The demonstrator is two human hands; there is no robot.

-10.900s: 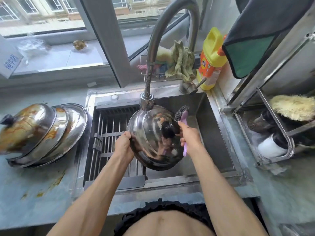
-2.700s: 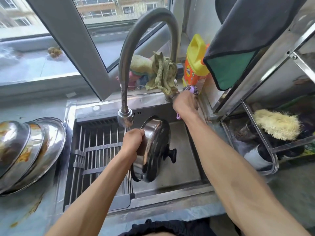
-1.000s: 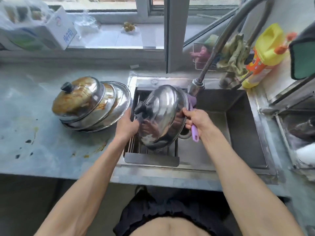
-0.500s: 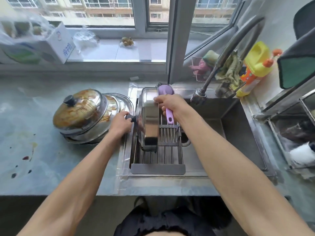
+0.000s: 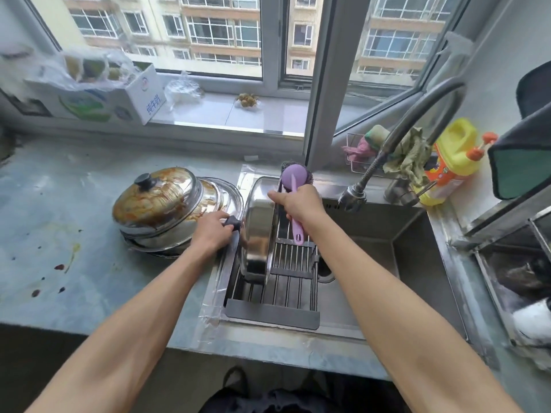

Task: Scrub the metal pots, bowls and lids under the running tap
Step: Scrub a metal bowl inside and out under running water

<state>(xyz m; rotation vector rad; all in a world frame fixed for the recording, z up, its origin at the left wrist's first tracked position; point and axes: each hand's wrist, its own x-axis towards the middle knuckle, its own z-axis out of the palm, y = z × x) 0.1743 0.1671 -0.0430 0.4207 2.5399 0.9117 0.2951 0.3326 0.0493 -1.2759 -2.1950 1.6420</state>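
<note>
Gripping black knob of upright shiny steel lid point(image 5: 257, 231), my left hand point(image 5: 212, 234) at 9 o'clock; right hand point(image 5: 299, 204) at 3, fingers curled round purple-handled scrub brush point(image 5: 293, 186).

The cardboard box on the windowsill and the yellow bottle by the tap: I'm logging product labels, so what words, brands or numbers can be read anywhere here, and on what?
"纯牛奶": blue characters on the end of the white cardboard box; this is my best reading, as they are small and slanted.
Round logo above them on the box: too small to read.
Orange label on the yellow detergent bottle: blurred, not readable.
Nothing else legible.
</note>
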